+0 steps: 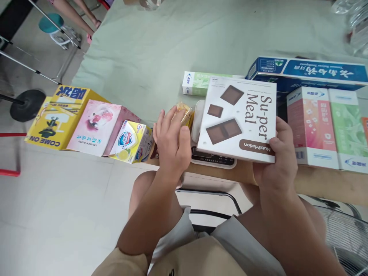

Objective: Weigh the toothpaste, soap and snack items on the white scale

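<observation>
My right hand grips the lower right corner of a white Su-per Meal box with brown chocolate squares printed on it. The box is held over a white kitchen scale and hides most of it; part of the dark control panel shows below. My left hand has its fingers stretched out, reaching over a yellow packet in clear wrapping. Whether those fingertips press on the packet cannot be made out. Just left of that hand stands a yellow Safeguard soap box.
A pink box and a yellow box stand at the left edge. On the right are a blue toothpaste box, a pink-white carton and a green-white carton. Clear plastic lies at the far right. A person's legs show behind.
</observation>
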The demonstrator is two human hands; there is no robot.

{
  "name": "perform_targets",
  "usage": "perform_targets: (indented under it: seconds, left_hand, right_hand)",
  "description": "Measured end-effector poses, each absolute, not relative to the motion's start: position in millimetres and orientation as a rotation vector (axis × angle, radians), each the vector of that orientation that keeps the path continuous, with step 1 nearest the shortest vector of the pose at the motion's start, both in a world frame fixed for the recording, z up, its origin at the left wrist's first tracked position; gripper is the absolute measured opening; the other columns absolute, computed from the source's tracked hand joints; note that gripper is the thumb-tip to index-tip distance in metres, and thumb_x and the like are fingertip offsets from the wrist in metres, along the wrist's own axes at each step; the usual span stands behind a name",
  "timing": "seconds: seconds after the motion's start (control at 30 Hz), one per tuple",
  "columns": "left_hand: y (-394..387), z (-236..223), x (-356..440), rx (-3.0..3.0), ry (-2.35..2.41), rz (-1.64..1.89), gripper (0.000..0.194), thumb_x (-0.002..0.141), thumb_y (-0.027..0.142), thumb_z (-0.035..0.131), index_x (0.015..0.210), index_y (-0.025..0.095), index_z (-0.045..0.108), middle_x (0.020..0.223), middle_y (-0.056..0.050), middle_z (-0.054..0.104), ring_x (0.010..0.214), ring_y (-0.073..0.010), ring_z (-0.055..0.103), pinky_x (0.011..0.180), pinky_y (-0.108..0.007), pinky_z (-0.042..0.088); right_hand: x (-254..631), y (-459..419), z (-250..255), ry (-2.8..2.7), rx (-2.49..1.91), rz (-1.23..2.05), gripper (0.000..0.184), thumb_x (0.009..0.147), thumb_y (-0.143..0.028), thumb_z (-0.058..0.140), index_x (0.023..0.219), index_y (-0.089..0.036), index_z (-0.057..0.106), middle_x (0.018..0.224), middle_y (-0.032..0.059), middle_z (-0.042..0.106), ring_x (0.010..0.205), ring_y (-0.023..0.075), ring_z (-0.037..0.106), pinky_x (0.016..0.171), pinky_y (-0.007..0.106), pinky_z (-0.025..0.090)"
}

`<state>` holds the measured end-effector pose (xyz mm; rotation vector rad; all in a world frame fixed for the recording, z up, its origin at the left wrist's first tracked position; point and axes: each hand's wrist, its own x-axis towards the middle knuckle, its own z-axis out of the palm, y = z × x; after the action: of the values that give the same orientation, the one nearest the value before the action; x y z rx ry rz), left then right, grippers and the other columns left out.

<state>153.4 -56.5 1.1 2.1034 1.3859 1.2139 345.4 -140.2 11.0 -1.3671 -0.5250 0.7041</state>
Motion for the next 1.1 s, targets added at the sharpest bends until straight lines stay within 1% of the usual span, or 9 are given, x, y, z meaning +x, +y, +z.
perform_targets:
  seconds: [0.07,0.2,0.33,0.53,0.7,0.83,0.93,1.03,1.1]
  left_hand:
    - [-55,-1,152,2.083,1.479,1.112,0.073,0.11,0.063,0.02,0.131,0.021,0.076,0.146,-0.013,0.069,0.142,-0.034,0.056,0.124,-0.056,0.036]
    - [-56,-1,152,2.047,1.552,1.104,0.067,0.11,0.06,0.025,0.118,0.028,0.083,0.132,-0.011,0.074,0.121,-0.0322,0.063,0.111,-0.053,0.041]
    - [-54,0,151,2.083,1.463,1.269,0.061,0.11,0.056,0.03,0.115,0.026,0.082,0.125,-0.011,0.076,0.118,-0.031,0.063,0.107,-0.049,0.043]
    - [-52,3,153,2.156,1.032,1.57,0.042,0.107,0.041,0.042,0.107,0.018,0.076,0.107,-0.012,0.078,0.104,-0.0265,0.071,0.096,-0.043,0.054]
    - [-63,5,158,2.105,0.836,1.472,0.033,0.103,0.037,0.047,0.108,0.015,0.071,0.1,-0.013,0.077,0.094,-0.0242,0.073,0.083,-0.038,0.059]
    - [-69,33,153,2.016,0.708,1.507,0.039,0.104,0.043,0.047,0.116,0.015,0.072,0.113,-0.015,0.078,0.107,-0.0273,0.075,0.091,-0.041,0.062]
    - [-58,76,135,2.031,0.64,1.534,0.038,0.108,0.042,0.045,0.12,0.02,0.074,0.117,-0.01,0.079,0.109,-0.0257,0.075,0.095,-0.041,0.061]
    - [-41,112,96,2.136,0.846,1.544,0.035,0.109,0.039,0.049,0.122,0.021,0.076,0.121,-0.007,0.079,0.114,-0.0235,0.073,0.102,-0.041,0.059]
    - [-30,118,62,2.122,1.083,1.58,0.034,0.107,0.041,0.055,0.122,0.019,0.077,0.125,-0.007,0.078,0.123,-0.027,0.072,0.11,-0.047,0.057]
  right_hand:
    - [346,-140,10,-0.52,-1.37,0.717,0.042,0.08,-0.034,0.061,0.122,-0.035,0.07,0.134,0.0003,0.072,0.134,0.0288,0.065,0.112,0.058,0.057]
    - [347,-142,7,-0.519,-1.367,0.737,0.044,0.079,-0.034,0.062,0.122,-0.04,0.07,0.134,-0.0015,0.072,0.137,0.0291,0.064,0.112,0.056,0.058]
    - [347,-143,8,-0.52,-1.377,0.783,0.049,0.078,-0.036,0.064,0.126,-0.042,0.067,0.137,-0.0032,0.071,0.142,0.0276,0.061,0.115,0.053,0.057]
    - [357,-142,13,-0.555,-1.466,0.887,0.055,0.077,-0.058,0.067,0.128,-0.039,0.065,0.143,0.0018,0.07,0.136,0.0374,0.066,0.09,0.056,0.068]
    - [363,-139,24,-0.488,-1.583,0.93,0.049,0.069,-0.037,0.072,0.118,-0.038,0.068,0.127,0.0008,0.076,0.118,0.034,0.075,0.087,0.055,0.069]
    - [351,-138,56,-0.396,-1.565,0.84,0.039,0.062,-0.035,0.069,0.101,-0.04,0.072,0.119,-0.0016,0.078,0.131,0.0354,0.069,0.09,0.055,0.07]
    - [334,-124,88,-0.484,-1.504,0.845,0.034,0.06,-0.036,0.07,0.094,-0.04,0.068,0.117,-0.0039,0.078,0.132,0.035,0.069,0.09,0.054,0.07]
    - [309,-89,114,-0.62,-1.378,0.903,0.048,0.054,-0.03,0.071,0.101,-0.035,0.061,0.122,-0.0019,0.076,0.131,0.0345,0.069,0.087,0.052,0.07]
    - [288,-58,123,-0.687,-1.302,0.941,0.061,0.054,-0.028,0.07,0.112,-0.034,0.054,0.125,-0.0007,0.074,0.13,0.0326,0.069,0.083,0.049,0.069]
